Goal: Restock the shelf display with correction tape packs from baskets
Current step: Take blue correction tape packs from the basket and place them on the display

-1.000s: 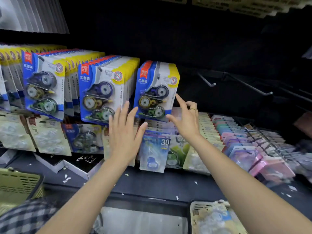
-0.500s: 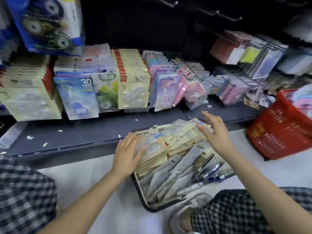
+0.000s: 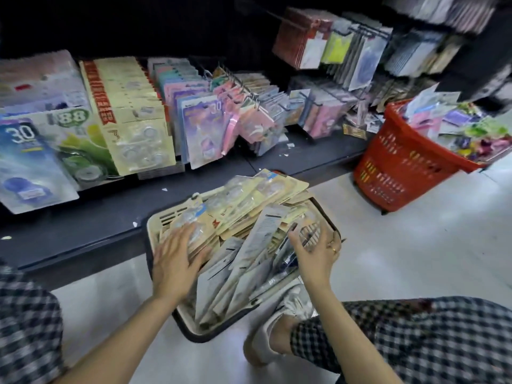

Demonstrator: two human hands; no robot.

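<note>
Crouching on pale floor; cream basket against dark shelf.

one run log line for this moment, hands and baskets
phase: picking stock | left hand: open, flat on packs in cream basket | right hand: open over basket, holding nothing | red basket: untouched

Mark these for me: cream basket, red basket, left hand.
cream basket (image 3: 154, 224): head view, bare upper-left corner of the rim.
red basket (image 3: 399, 173): head view, slotted front wall.
left hand (image 3: 174, 263): head view, back of the hand, lying on the packs.
</note>
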